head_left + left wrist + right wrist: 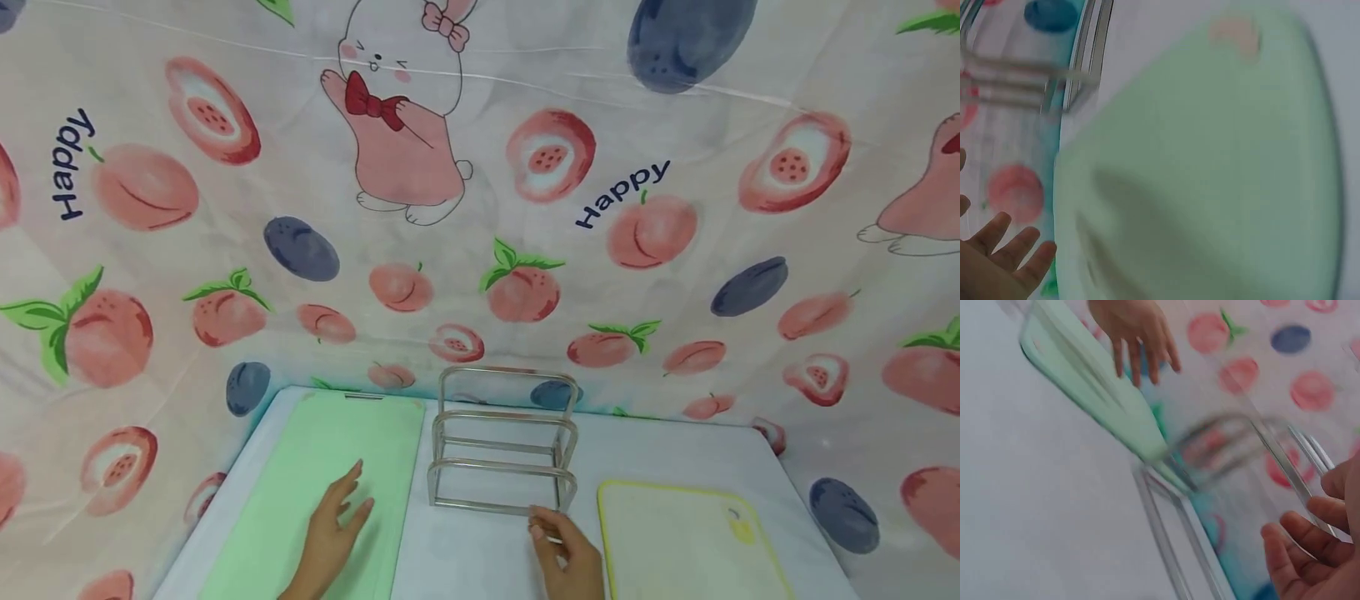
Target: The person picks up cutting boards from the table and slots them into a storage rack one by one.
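Observation:
My left hand (333, 529) hovers over a long pale green cutting board (360, 450) on the left, fingers extended and apart, holding nothing. Its shadow falls on the board in the left wrist view. A silver metal rack (480, 506) with several upright loops stands at the middle of the table. Close by the rack's front right corner is my right hand (566, 550), its fingers loosely bent with nothing between them. In the right wrist view, those fingers (1316, 540) overlap the rack's loops.
A whitish cutting board (675, 533) with a yellow rim lies at the right. The white table (465, 554) meets a hanging cloth (480, 250) printed with peaches and rabbits, which encloses the back and sides.

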`<action>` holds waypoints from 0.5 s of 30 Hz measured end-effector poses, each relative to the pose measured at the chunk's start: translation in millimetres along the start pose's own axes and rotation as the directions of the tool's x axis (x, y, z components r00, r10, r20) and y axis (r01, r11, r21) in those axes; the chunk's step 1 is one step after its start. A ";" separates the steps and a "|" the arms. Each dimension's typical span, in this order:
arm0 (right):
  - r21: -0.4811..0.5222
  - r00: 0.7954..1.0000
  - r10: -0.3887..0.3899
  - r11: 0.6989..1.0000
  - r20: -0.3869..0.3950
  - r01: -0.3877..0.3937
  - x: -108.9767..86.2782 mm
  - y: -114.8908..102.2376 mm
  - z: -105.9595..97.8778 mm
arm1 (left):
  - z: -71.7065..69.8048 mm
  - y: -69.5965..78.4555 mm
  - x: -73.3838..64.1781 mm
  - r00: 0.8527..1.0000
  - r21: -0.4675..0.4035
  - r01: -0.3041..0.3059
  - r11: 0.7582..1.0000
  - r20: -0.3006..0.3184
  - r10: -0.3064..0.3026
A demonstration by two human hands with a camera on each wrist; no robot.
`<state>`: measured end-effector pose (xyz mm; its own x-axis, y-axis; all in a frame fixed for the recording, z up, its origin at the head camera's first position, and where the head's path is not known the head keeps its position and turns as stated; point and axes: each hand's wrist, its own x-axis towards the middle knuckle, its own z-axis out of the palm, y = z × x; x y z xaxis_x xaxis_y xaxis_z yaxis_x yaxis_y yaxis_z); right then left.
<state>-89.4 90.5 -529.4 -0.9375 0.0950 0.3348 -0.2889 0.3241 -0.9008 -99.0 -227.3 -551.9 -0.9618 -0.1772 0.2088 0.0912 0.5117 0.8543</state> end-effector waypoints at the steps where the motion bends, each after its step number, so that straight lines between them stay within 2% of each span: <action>1: 0.046 0.998 0.020 0.999 0.067 -0.023 -3.4 -3.4 9.4 | -10.6 -3.3 3.8 1.000 0.031 0.004 0.999 -0.025 -0.003; 3: 0.112 0.977 0.044 0.991 0.209 -0.069 -9.9 -8.7 28.5 | -30.6 -12.1 9.8 0.997 0.089 0.025 0.996 -0.072 -0.019; 6: 0.136 0.927 0.068 0.983 0.368 -0.126 -17.2 -8.9 57.8 | -57.4 -27.3 16.3 0.988 0.140 0.072 0.987 -0.142 -0.052; 10: 0.130 0.899 0.056 0.984 0.434 -0.124 -22.4 -1.7 93.6 | -87.3 -47.7 22.2 0.967 0.173 0.167 0.971 -0.221 -0.127; 15: 0.087 0.880 0.136 0.977 0.455 -0.196 -23.7 3.5 120.4 | -106.4 -60.1 27.3 0.948 0.185 0.271 0.945 -0.220 -0.229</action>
<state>-91.5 -24.0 -573.7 -0.9526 -0.3007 0.0464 -0.1156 0.2164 -0.9694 -103.2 -352.3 -546.9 -0.8759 -0.4705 0.1069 -0.2224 0.5904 0.7758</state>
